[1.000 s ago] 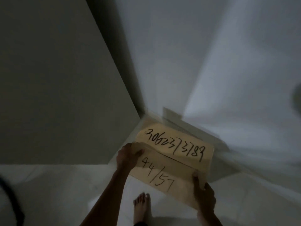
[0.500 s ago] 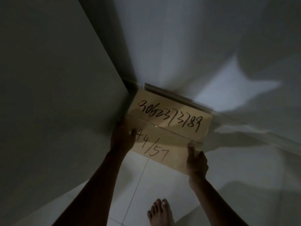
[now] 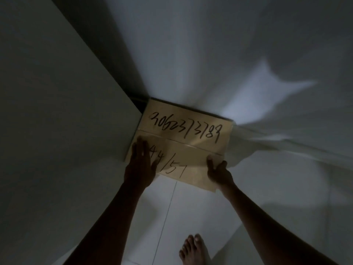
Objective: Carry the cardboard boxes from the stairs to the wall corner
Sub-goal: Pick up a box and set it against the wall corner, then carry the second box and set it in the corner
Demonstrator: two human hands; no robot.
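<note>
A tan cardboard box (image 3: pixel 188 129) with black handwritten numbers on its taped top sits pushed into the wall corner, its left side against the left wall and its far side against the back wall. My left hand (image 3: pixel 140 165) lies flat on the near left part of the top, fingers stretched out. My right hand (image 3: pixel 218 172) grips the near right corner, thumb on top. Whether the box rests on the floor or on something beneath it is hidden.
The left wall (image 3: pixel 57 111) and the back wall (image 3: pixel 210 44) meet just behind the box. White floor tiles (image 3: pixel 191 211) run toward me, and my bare foot (image 3: pixel 194 249) stands on them at the bottom. The light is dim.
The box has moved forward and down into the corner until it touches both walls. My left hand has shifted from gripping the left edge to lying flat on top.
</note>
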